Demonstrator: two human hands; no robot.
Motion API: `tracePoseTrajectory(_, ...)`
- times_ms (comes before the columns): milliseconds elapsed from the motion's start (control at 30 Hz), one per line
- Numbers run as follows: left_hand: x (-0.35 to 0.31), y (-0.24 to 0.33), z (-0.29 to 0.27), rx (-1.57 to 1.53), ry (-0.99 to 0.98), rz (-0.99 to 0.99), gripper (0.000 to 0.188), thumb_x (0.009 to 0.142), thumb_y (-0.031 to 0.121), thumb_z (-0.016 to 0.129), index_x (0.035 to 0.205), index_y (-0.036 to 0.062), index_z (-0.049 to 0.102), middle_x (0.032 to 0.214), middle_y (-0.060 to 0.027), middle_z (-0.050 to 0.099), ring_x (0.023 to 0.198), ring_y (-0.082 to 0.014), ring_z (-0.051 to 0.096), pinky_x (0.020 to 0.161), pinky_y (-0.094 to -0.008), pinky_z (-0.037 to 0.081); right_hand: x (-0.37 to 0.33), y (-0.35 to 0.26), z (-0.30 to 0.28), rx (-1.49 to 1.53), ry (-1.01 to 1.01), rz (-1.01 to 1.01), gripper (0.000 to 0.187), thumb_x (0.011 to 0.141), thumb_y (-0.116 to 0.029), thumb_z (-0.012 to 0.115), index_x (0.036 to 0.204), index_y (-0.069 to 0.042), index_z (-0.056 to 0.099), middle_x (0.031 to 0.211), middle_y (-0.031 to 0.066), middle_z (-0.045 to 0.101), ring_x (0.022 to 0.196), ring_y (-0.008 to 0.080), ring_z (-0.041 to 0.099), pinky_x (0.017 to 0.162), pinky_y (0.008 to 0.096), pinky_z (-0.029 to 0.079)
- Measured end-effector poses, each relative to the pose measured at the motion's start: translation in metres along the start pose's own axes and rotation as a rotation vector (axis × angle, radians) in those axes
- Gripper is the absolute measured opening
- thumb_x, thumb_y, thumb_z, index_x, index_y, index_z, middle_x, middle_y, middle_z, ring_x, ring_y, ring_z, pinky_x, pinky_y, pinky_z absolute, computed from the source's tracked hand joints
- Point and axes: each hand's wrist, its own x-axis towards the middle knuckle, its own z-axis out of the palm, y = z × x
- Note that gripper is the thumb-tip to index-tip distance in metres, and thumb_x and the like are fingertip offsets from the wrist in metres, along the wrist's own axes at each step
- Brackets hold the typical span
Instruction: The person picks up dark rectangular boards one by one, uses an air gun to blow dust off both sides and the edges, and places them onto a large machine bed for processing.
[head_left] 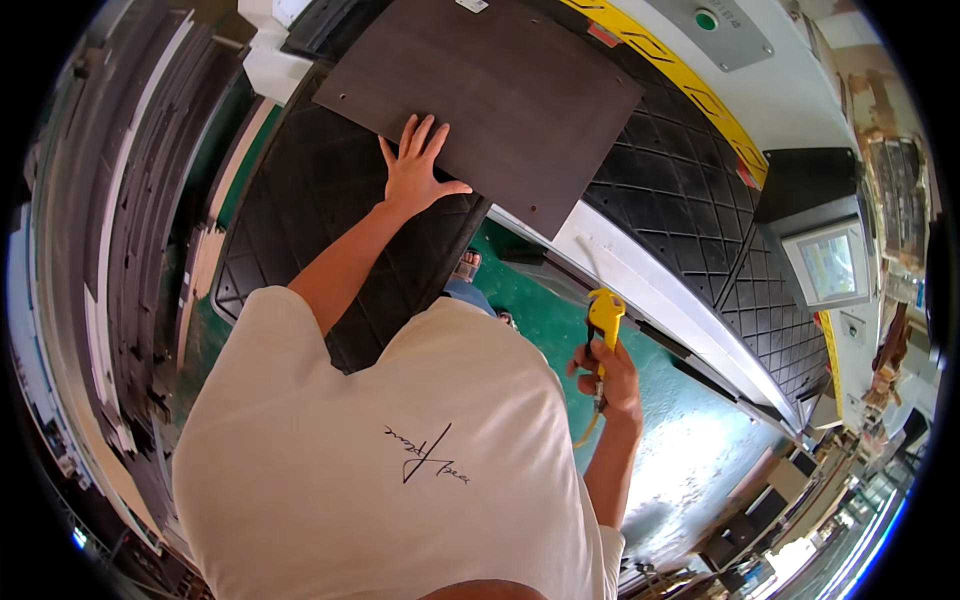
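A large dark brown panel (490, 100) lies flat across the black padded machine table (680, 190). It has small holes near its corners and a small white label at its far edge. My left hand (413, 172) rests with fingers spread on the panel's near edge. Away from the panel, on the right, my right hand (615, 378) is wrapped round a yellow air blow gun (606, 315). The gun's nozzle end points away from me, and a thin yellow hose (588, 432) hangs from its handle.
A yellow-marked machine beam (690, 85) crosses the far side, with a green button (706, 19) above. A control screen (828, 264) stands at the right. Stacked boards (150, 200) fill the left. A metal rail (690, 310) edges the table above the green floor (540, 300).
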Motion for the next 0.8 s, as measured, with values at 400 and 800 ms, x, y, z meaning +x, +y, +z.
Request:
tracePoseTrajectory(400,0.118,0.009,0.048,0.047,0.007,0.006,0.114,0.071,0.084,0.068,0.156,0.0125,0.043,0.169,-0.0118,0.023,0.159,-0.0343,0.012,0.111,-0.0848,0.007,0.021,0.004,0.049,0.534,-0.381,-0.144,0.070,0.076,-0.002,0.060,0.144,0.008,0.043,0.134,0.0268,0.059,0.128,0.0406,0.058,0.100,0.0479,0.054)
tracePoseTrajectory(800,0.123,0.011,0.046,0.060,-0.062,0.011,0.112,0.074,0.083,0.067,0.159,0.0152,0.038,0.171,-0.0119,0.018,0.160,-0.0282,0.011,0.110,-0.0867,0.004,0.020,-0.153,0.139,0.118,-0.087,-0.850,0.069,0.083,0.008,0.038,0.151,0.007,0.024,0.141,0.0278,0.050,0.132,0.0393,0.056,0.085,0.0524,0.066)
